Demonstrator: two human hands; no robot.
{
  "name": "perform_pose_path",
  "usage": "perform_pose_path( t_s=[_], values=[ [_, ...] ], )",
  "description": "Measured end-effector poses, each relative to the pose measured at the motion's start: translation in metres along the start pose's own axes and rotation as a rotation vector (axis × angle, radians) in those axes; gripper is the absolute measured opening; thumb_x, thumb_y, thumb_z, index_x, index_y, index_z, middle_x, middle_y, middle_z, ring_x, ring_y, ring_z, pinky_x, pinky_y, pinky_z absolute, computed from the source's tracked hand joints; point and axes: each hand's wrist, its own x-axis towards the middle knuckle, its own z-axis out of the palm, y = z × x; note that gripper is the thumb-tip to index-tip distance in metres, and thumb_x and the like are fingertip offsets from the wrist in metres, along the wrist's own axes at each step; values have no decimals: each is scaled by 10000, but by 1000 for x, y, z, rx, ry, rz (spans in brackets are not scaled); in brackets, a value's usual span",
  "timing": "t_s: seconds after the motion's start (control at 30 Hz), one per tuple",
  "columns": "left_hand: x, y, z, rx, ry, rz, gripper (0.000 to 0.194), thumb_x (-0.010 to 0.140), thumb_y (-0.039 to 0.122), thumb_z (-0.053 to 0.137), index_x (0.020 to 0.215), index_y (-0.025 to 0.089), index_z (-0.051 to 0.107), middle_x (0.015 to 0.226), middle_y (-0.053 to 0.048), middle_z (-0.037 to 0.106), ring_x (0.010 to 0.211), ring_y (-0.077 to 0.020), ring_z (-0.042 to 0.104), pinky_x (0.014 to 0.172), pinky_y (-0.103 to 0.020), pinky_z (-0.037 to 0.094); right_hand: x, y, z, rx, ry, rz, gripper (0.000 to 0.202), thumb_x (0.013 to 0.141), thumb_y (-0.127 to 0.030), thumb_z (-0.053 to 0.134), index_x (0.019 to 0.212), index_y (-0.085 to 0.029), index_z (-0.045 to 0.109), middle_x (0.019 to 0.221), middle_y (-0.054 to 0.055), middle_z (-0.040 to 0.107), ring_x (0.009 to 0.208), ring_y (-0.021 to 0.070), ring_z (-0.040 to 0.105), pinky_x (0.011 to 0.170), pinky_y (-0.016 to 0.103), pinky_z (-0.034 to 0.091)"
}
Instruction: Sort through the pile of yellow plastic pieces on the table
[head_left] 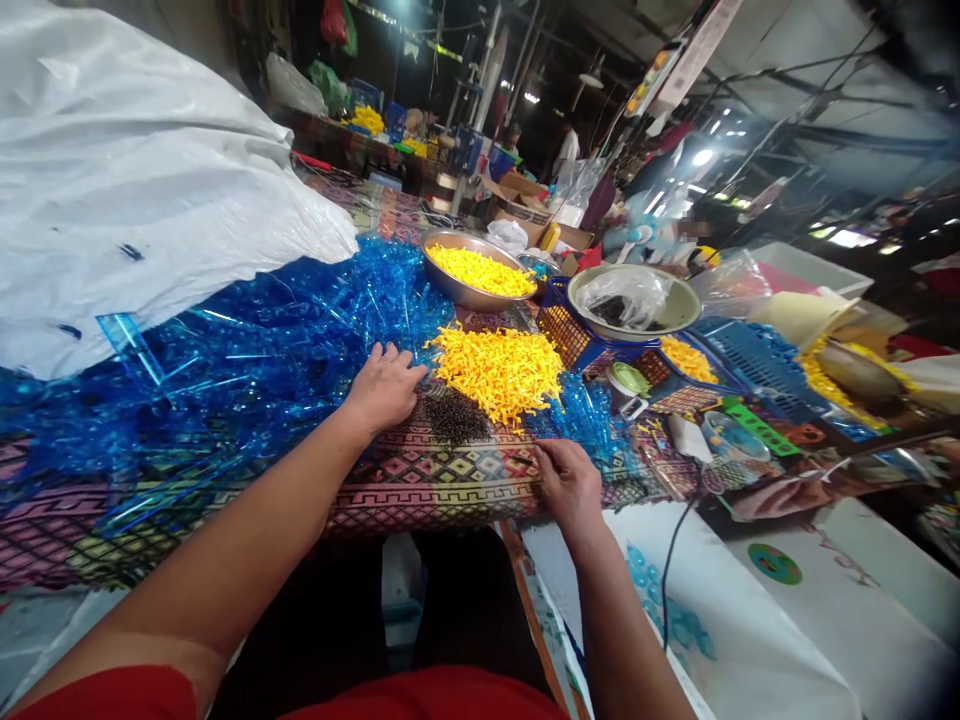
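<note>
My left hand (386, 385) rests with fingers apart at the right edge of a heap of clear blue plastic pieces (300, 320), beside a pile of small yellow plastic parts (499, 370). Just right of that hand lies a patch of tiny dark pieces (456, 416) on the patterned tablecloth (420, 480). Near the table's front edge is my right hand (570, 480), its fingers curled and pinched together. Whatever it may hold is too small to make out. More blue pieces (589, 415) lie beyond the right hand.
Behind the yellow pile stands a metal bowl (469, 297) of yellow parts. To its right, a basin (630, 320) holding a plastic bag sits on a blue basket (574, 335). A white sack (165, 180) covers the left side. A black cable (667, 570) hangs at the right.
</note>
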Motion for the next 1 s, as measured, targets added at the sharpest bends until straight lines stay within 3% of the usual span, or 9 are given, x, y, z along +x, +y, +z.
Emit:
perform_pose_path(
  t_s=[0.3, 0.5, 0.73, 1.0],
  values=[
    [-1, -1, 0, 25, 21, 16, 340, 746, 198, 473, 1060, 212, 600, 1005, -98, 554, 1098, -283, 405, 982, -471, 194, 0, -10, 6, -292, -252, -120, 219, 862, -267, 443, 825, -217, 653, 805, 51, 576, 803, 183, 464, 740, 312, 399],
    [-3, -1, -1, 17, 31, -11, 343, 745, 184, 467, 1057, 227, 605, 1011, -92, 557, 1108, -281, 408, 991, -472, 194, -4, -10, 14, -284, -185, -140, 207, 864, -268, 443, 813, -212, 636, 810, 49, 570, 809, 183, 482, 739, 322, 410],
    [-7, -1, -2, 24, 51, -15, 328, 751, 191, 458, 1040, 211, 612, 1049, -111, 557, 1131, -289, 399, 999, -475, 188, -10, -1, 20, -126, -10, -184, 154, 835, -266, 489, 922, -220, 608, 884, 63, 583, 825, 213, 531, 747, 399, 460],
    [-5, 1, -6, 16, 28, -14, 358, 746, 179, 468, 1077, 230, 597, 1037, -97, 567, 1118, -276, 415, 999, -477, 193, -8, 0, 15, 86, 78, -107, 203, 801, -286, 533, 972, -231, 625, 941, 85, 599, 880, 246, 561, 757, 458, 481]
  ],
)
